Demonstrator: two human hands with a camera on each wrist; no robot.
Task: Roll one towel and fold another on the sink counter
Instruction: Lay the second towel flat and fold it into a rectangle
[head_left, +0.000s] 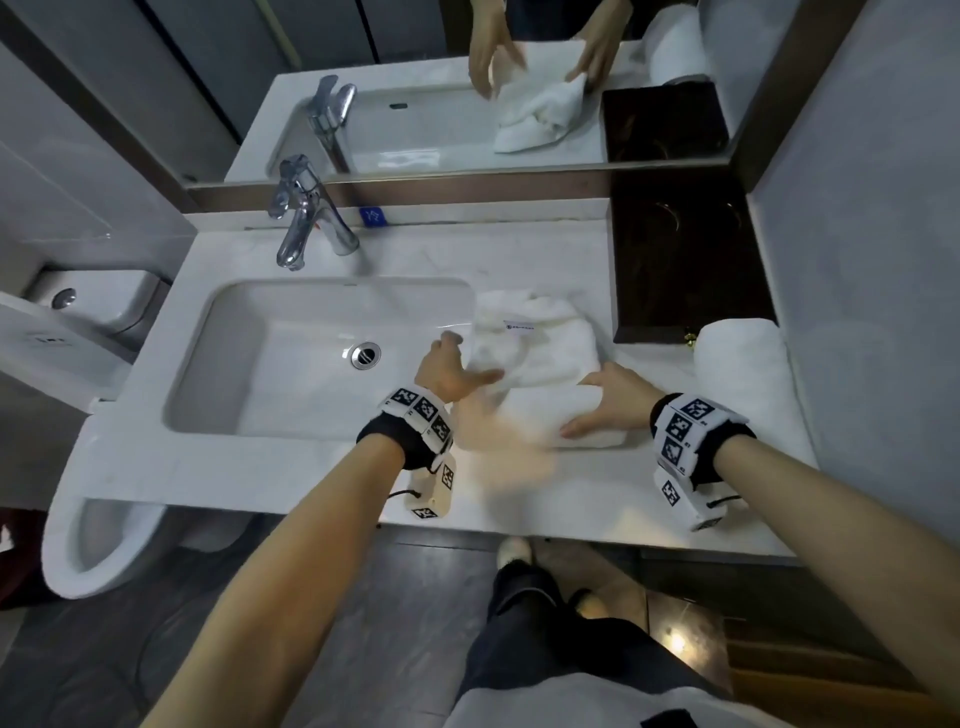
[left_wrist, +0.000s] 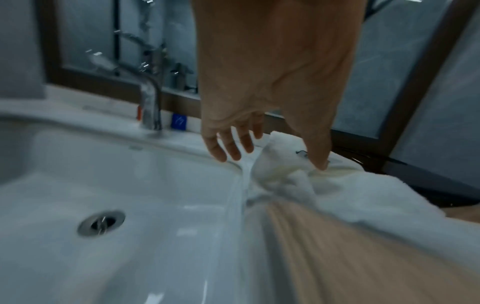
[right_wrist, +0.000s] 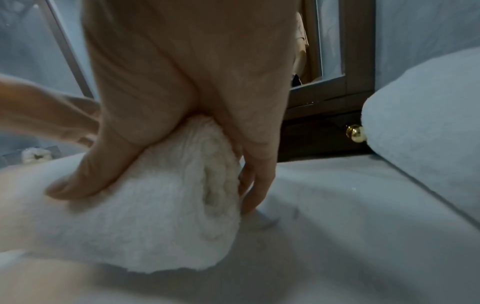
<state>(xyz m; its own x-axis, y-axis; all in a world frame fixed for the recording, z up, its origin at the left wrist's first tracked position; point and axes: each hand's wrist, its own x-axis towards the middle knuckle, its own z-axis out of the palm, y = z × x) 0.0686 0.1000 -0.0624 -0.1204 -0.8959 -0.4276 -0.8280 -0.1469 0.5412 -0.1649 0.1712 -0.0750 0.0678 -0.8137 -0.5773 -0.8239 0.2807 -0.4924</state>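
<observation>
Two hands work on one white towel (head_left: 535, 358) that lies on the table (head_left: 597, 483) just right of the sink (head_left: 311, 358). Its near part is already wound into a roll (right_wrist: 166, 216) whose long axis runs left to right, and the loose, rumpled rest stretches away toward the far side.

The right hand (head_left: 608, 400) is cupped over the right end of the roll, thumb on top and fingers down the far side, holding it. The left hand (head_left: 447, 369) is spread and relaxed at the towel's left edge beside the sink rim, thumb touching the cloth and gripping nothing; a blur hides the roll's left end.

Rolling would go away from the body, and the right hand is the nearer one. A second rolled towel (head_left: 737, 374) lies at the right, well apart.
</observation>
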